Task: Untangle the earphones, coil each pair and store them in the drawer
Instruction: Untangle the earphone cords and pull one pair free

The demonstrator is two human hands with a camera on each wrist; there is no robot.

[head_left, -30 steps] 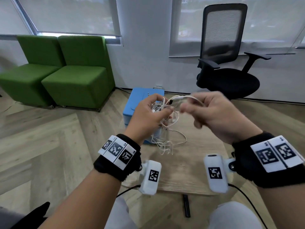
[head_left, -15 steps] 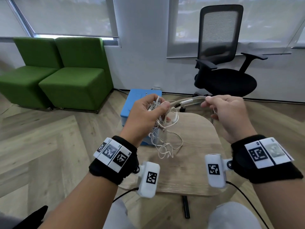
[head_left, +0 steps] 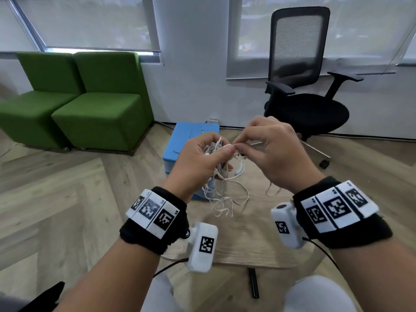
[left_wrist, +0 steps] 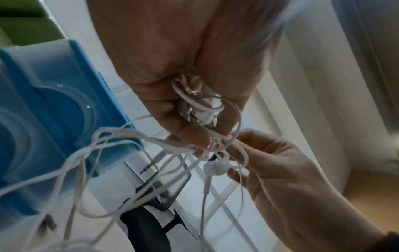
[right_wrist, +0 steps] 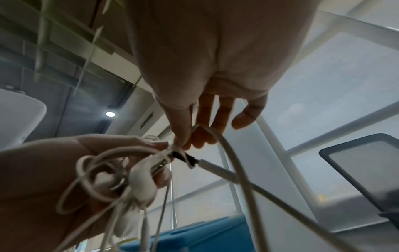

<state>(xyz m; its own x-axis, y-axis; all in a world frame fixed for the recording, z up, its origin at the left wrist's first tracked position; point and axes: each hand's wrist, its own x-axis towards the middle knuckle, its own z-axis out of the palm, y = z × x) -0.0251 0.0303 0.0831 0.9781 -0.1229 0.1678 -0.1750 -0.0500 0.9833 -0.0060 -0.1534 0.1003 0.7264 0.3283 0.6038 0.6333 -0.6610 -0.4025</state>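
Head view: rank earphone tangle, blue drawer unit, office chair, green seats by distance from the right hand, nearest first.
From the right hand:
1. earphone tangle: at its fingertips, held by the left hand.
2. blue drawer unit: just behind the hands, on the table's far side.
3. office chair: behind, right.
4. green seats: far left, by the window.

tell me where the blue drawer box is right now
In the head view the blue drawer box sits at the far left edge of the wooden table, just beyond the left hand and its earphone tangle.
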